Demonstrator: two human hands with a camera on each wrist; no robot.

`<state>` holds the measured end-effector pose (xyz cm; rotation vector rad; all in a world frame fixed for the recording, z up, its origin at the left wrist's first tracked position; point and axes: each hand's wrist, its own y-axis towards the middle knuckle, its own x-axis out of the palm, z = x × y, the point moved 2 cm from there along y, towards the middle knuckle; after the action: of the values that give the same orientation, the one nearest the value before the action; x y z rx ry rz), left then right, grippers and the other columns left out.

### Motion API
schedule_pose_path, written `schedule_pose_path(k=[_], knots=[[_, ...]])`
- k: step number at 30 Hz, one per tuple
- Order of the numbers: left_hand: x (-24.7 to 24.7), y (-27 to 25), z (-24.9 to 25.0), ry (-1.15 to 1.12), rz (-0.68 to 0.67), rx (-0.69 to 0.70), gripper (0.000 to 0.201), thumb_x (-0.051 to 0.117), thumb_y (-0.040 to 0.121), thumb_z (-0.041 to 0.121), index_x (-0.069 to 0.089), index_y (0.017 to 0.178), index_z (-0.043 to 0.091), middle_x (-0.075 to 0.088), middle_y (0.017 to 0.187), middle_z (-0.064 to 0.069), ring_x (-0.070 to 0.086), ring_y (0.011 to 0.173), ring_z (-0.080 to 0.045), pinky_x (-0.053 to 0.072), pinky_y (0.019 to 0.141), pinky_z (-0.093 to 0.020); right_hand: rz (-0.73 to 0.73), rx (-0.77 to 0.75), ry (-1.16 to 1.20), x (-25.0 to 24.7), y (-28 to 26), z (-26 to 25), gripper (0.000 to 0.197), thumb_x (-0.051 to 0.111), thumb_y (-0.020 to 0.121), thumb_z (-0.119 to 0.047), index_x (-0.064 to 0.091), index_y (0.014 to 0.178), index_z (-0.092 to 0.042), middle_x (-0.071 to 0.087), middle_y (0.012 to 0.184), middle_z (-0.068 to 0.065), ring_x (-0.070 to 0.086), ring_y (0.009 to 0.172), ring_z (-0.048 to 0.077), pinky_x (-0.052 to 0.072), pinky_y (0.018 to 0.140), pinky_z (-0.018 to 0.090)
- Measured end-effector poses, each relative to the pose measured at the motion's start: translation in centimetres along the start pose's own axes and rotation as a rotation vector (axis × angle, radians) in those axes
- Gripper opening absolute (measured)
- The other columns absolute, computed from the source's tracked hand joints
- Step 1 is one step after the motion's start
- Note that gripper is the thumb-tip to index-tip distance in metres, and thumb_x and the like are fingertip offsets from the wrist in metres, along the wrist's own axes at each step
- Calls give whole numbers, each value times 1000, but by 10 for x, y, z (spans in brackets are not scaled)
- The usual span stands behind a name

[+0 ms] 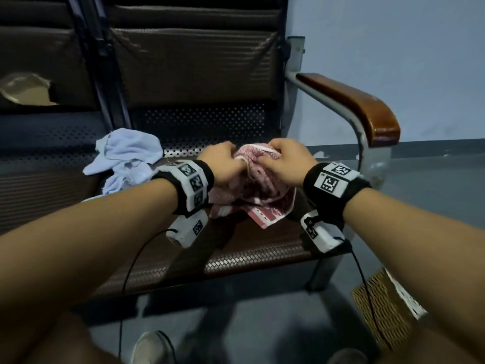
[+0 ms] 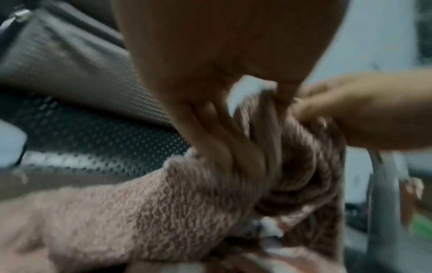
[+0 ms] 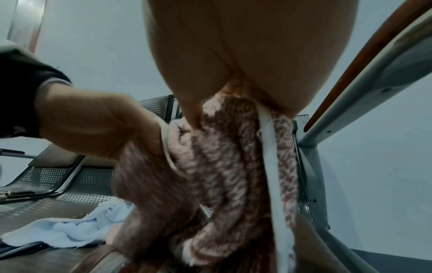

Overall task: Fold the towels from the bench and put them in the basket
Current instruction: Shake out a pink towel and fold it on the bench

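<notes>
blue towel (image 1: 126,156): crumpled heap on bench seat, left of both hands, not touched. Also seen low left in right wrist view (image 3: 70,230).
bench (image 1: 236,248): dark woven seat pad at front, perforated metal further back, padded backrest behind. More perforated seats run off to the left in right wrist view (image 3: 88,181).
left hand (image 1: 223,164): fingers curled tight round top of pink towel, w/ wrist band and marker tags. Left wrist view (image 2: 224,129): fingers bunched into the cloth folds, thumb side pinching a white hem; blurred.
pink towel (image 1: 262,190): bunched up betw. the two hands, raised at the top, lower part draped on the seat pad; one corner w/ white-striped border lies flat toward front edge. Mottled pink-brown terry w/ white edge strip in right wrist view (image 3: 222,166); fills lower half of left wrist view (image 2: 140,212).
right hand (image 1: 291,161): fingers curled, gripping same towel top, just beside left hand, knuckles nearly touching. Right wrist view (image 3: 245,64): cloth and white hem hang down from the closed grip.
armrest (image 1: 362,106): brown wood on grey metal tube, right end of bench, well apart from hands.
basket (image 1: 380,308): woven tan, on floor right of bench, below right forearm; partly hidden by arm, contents can't tell.
wall (image 1: 393,35): pale blue-grey, behind armrest.
</notes>
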<state>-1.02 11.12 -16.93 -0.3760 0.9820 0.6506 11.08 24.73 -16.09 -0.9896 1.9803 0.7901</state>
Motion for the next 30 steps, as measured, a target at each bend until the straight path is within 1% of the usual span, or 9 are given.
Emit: schedule_pose_path(k=[3, 6, 9, 11, 14, 19, 22, 26, 30], knots=[[8, -5, 8, -365, -288, -16, 31, 62, 73, 36, 68, 99, 22, 75, 89, -4, 70, 82, -21, 55, 68, -27, 38, -79, 29, -2, -1, -3, 14, 62, 90, -26, 67, 102, -28, 72, 98, -3, 65, 97, 21, 51, 86, 36], [4, 1, 5, -120, -17, 63, 50, 56, 76, 40, 59, 124, 26, 62, 115, -9, 57, 110, -28, 47, 97, -41, 39, -146, 103, -7, -2, -12, 30, 57, 84, -12, 70, 101, -33, 72, 96, -8, 65, 95, 15, 52, 88, 35], [0, 5, 0, 1, 160, 173, 47, 67, 80, 28, 57, 125, 30, 43, 132, -7, 38, 127, -31, 38, 108, -43, 68, -164, 191, -14, 0, -16, 34, 56, 79, -4, 72, 85, -34, 71, 83, -10, 66, 87, 11, 52, 82, 32], [-4, 6, 1, -23, 206, 264, 30, 70, 78, 19, 63, 107, 22, 53, 127, -4, 47, 120, -27, 44, 98, -39, 100, -154, 179, -19, 1, -15, 38, 55, 78, -1, 69, 74, -37, 69, 75, -12, 65, 81, 10, 52, 78, 31], [-8, 7, 1, -49, 217, 299, 27, 72, 74, 13, 46, 71, 20, 56, 71, 3, 52, 66, -15, 38, 60, -32, 189, -94, 85, -26, 2, -10, 37, 55, 79, -1, 69, 77, -36, 69, 78, -10, 65, 83, 14, 53, 77, 32], [-5, 1, 2, -117, 162, 264, 51, 85, 71, 40, 45, 94, 22, 61, 79, 1, 54, 66, -16, 46, 58, -34, 275, 56, -42, -25, 4, 4, 13, 62, 80, -17, 58, 84, -29, 57, 72, -12, 60, 81, 22, 47, 67, 35], [-4, 1, 7, -76, 150, 244, 47, 77, 73, 61, 53, 89, 23, 62, 76, 6, 59, 69, -14, 42, 54, -29, 271, 136, -47, -24, 5, 9, 11, 67, 80, -31, 56, 82, -29, 54, 72, -13, 60, 80, 24, 44, 66, 33], [-17, 7, 1, -115, 352, 29, 11, 53, 94, 32, 54, 94, 20, 63, 88, -4, 58, 80, -26, 38, 66, -30, 178, -62, 79, -17, 2, 0, 25, 72, 82, -47, 58, 86, -28, 60, 75, -11, 57, 73, 10, 43, 61, 31], [-33, 11, -10, -277, 392, -221, 28, 44, 93, 15, 60, 114, 6, 62, 106, -9, 58, 94, -27, 42, 75, -33, 141, -290, 48, -11, -6, -15, 12, 55, 99, -30, 63, 106, -26, 68, 85, -9, 63, 79, 12, 42, 69, 29]])
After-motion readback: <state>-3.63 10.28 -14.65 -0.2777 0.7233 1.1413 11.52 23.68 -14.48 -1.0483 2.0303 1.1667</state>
